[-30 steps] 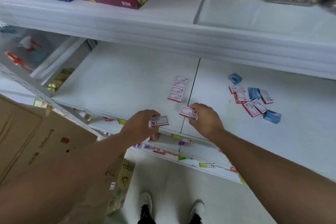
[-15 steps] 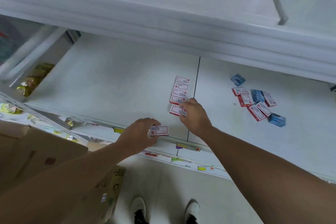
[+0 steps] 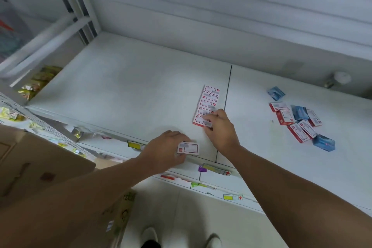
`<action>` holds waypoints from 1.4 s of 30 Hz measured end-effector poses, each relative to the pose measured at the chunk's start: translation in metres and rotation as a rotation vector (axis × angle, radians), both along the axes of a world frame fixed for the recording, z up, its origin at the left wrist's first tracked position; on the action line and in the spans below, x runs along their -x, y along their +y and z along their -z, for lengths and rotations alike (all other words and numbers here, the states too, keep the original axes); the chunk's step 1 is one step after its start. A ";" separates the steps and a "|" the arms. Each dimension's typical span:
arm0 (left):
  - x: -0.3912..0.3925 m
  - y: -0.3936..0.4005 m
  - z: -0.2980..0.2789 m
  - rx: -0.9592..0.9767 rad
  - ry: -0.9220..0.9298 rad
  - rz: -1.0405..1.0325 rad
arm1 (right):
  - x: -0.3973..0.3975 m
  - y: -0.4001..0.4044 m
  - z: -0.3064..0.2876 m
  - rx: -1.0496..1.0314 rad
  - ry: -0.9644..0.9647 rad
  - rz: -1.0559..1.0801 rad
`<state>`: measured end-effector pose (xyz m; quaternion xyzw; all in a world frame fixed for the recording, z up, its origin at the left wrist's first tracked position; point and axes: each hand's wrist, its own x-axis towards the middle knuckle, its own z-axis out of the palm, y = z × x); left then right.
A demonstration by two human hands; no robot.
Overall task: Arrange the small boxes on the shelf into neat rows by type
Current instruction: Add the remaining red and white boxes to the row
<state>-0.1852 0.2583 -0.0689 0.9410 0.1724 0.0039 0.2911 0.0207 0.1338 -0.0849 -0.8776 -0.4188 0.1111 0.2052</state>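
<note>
A straight row of several small white-and-red boxes [image 3: 209,99] lies on the white shelf [image 3: 130,90], just left of the panel seam. My right hand [image 3: 219,129] pinches the nearest box of that row [image 3: 200,121] at its front end. My left hand [image 3: 165,151] holds one more white-and-red box [image 3: 188,148] near the shelf's front edge. To the right lies a loose pile of red-and-white boxes [image 3: 285,116] mixed with blue boxes [image 3: 324,142], one blue box [image 3: 276,93] apart at the back.
A brown cardboard carton [image 3: 40,171] stands at lower left. Yellow snack packets [image 3: 38,82] sit on the neighbouring shelf at left. A small round white object [image 3: 340,78] lies at the back right. Price labels [image 3: 233,197] line the shelf fronts; my shoes show on the floor.
My right hand carried its box forward from the shelf's front edge and set it at the near end of the row. My left hand kept its box in place. The view tilted down.
</note>
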 end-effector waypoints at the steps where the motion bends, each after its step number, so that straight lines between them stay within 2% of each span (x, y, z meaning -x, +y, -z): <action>1: -0.002 0.000 0.002 -0.010 -0.017 0.005 | 0.000 0.001 0.002 -0.020 0.004 0.009; 8: -0.024 0.001 0.012 -0.185 -0.096 -0.029 | 0.019 -0.032 -0.009 -0.188 0.052 0.201; 15: -0.062 0.003 0.016 -0.214 -0.090 0.004 | 0.027 -0.073 -0.012 -0.161 0.095 0.280; 20: -0.063 -0.005 0.020 -0.183 -0.112 -0.109 | 0.035 -0.082 -0.007 -0.201 0.155 0.304; 23: -0.053 -0.013 0.018 0.028 -0.194 -0.315 | 0.046 -0.075 -0.010 -0.274 0.291 0.401; 26: -0.051 -0.023 0.008 0.479 -0.346 -0.628 | 0.064 -0.058 -0.021 -0.435 0.564 0.491; 28: -0.054 -0.034 -0.001 0.755 -0.396 -0.738 | 0.076 -0.044 -0.029 -0.564 0.766 0.507; 31: -0.063 -0.047 -0.005 0.898 -0.407 -0.722 | 0.088 -0.023 -0.031 -0.689 0.883 0.527; 35: -0.082 -0.050 0.005 1.093 -0.396 -0.602 | 0.096 -0.005 -0.019 -0.753 0.904 0.579; 38: -0.093 -0.042 0.019 1.169 -0.353 -0.560 | 0.094 0.003 -0.015 -0.772 0.920 0.642; 42: -0.101 -0.029 0.046 1.222 -0.309 -0.615 | 0.092 0.009 -0.016 -0.766 0.918 0.667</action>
